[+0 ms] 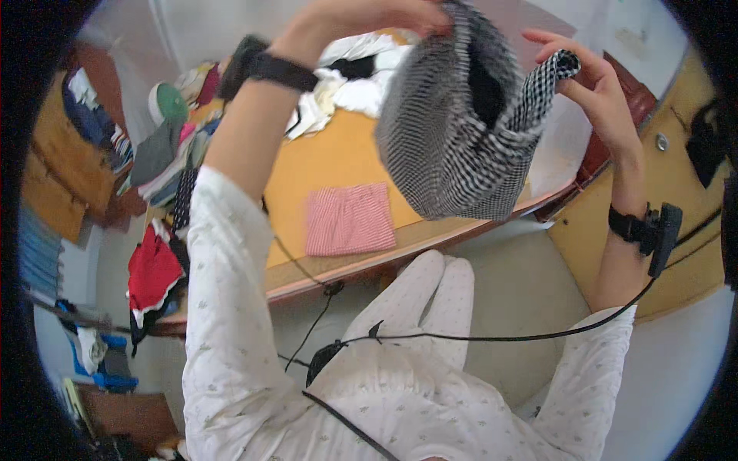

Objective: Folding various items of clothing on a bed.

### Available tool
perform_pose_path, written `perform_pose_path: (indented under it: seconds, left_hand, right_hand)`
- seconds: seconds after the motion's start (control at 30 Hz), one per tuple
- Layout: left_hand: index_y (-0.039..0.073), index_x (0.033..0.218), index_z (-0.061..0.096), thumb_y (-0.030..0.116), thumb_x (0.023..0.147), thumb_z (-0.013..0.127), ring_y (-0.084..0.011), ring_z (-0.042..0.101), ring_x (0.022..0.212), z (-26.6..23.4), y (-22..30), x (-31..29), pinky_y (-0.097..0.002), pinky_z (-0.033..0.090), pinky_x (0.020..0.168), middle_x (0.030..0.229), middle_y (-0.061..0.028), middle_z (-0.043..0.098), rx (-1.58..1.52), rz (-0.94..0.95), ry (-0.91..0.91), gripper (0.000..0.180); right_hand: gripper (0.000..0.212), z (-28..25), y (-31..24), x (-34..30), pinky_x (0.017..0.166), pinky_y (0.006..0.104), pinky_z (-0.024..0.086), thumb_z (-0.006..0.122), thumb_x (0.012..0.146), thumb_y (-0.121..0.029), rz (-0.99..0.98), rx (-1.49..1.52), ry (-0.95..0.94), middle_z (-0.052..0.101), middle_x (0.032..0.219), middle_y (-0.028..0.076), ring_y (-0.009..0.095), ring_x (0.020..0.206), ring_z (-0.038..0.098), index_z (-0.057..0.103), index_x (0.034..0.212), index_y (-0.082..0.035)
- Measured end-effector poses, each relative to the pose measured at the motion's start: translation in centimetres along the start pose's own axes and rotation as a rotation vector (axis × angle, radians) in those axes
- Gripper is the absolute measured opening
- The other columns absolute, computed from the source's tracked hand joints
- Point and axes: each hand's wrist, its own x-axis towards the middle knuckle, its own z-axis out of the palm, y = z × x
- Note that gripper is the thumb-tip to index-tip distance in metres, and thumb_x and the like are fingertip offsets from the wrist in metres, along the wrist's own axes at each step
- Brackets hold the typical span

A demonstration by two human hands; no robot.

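A black-and-white checked garment [453, 138] hangs in the air above the table's front edge, its open top gaping to a dark inside. I cannot make out whether it is a skirt or shorts. My left hand [415, 17], partly cut off by the upper edge of the view, is closed on the garment's top rim. My right hand [596, 88] pinches the opposite end of that rim, where the cloth is rolled, between thumb and fingers. Below and left of it, a folded red-and-white striped cloth [350, 220] lies flat on the yellow tabletop [323, 157].
White clothes [361, 92] with a black piece lie at the table's back. Stacked garments [165, 165] fill its left side, and a red garment [154, 265] hangs over the corner. Black cables [492, 338] cross my lap. A yellow wooden surface [615, 238] stands at right.
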Motion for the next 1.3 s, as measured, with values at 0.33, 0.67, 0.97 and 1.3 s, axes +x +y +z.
perform_pose_path:
  seconds: [0.33, 0.67, 0.97, 1.3]
  left_hand:
    - [-0.002, 0.107, 0.052, 0.016, 0.080, 0.065, -0.0139, 0.058, 0.079, 2.7, 0.1, -1.1, -0.0249, 0.050, 0.069, 0.092, -0.0059, 0.057, 0.135, -0.018, 0.221, 0.035]
    - [0.003, 0.117, 0.051, 0.018, 0.082, 0.062, -0.0129, 0.056, 0.095, 0.6, -5.7, -7.5, -0.0251, 0.045, 0.081, 0.104, -0.0031, 0.060, 0.498, -0.106, 0.394, 0.040]
    - [-0.002, 0.112, 0.051, 0.012, 0.078, 0.066, -0.0143, 0.059, 0.084, 3.5, -1.9, -4.4, -0.0261, 0.049, 0.073, 0.097, -0.0075, 0.060, 0.056, 0.154, 0.256, 0.039]
    - [0.001, 0.105, 0.059, 0.019, 0.081, 0.063, -0.0090, 0.058, 0.085, -0.4, -5.1, -9.3, -0.0210, 0.045, 0.073, 0.097, -0.0023, 0.063, 0.315, -0.249, 0.365, 0.031]
  right_hand:
    - [0.028, 5.4, 2.7, 2.5, 0.055, 0.0199, 0.035, 0.066, 0.073, -0.009, 0.105, 0.144, 0.017, 0.056, 0.073, -0.004, 0.004, 0.061, 0.045, 0.062, 0.100, -0.003]
    - [0.012, 7.0, 2.2, 2.7, 0.044, 0.0175, 0.025, 0.067, 0.076, -0.015, 0.252, 0.096, 0.300, 0.051, 0.062, -0.008, 0.001, 0.050, 0.037, 0.066, 0.086, -0.008]
    - [0.021, 2.9, 1.4, 0.2, 0.046, 0.0164, 0.025, 0.067, 0.077, -0.023, 0.366, 0.076, 0.259, 0.055, 0.072, -0.008, -0.001, 0.053, 0.037, 0.063, 0.091, -0.009]
    - [0.018, 7.5, 4.6, 3.6, 0.047, 0.0178, 0.025, 0.066, 0.079, -0.027, 0.352, 0.266, 0.237, 0.052, 0.064, -0.009, 0.000, 0.054, 0.038, 0.065, 0.081, -0.008]
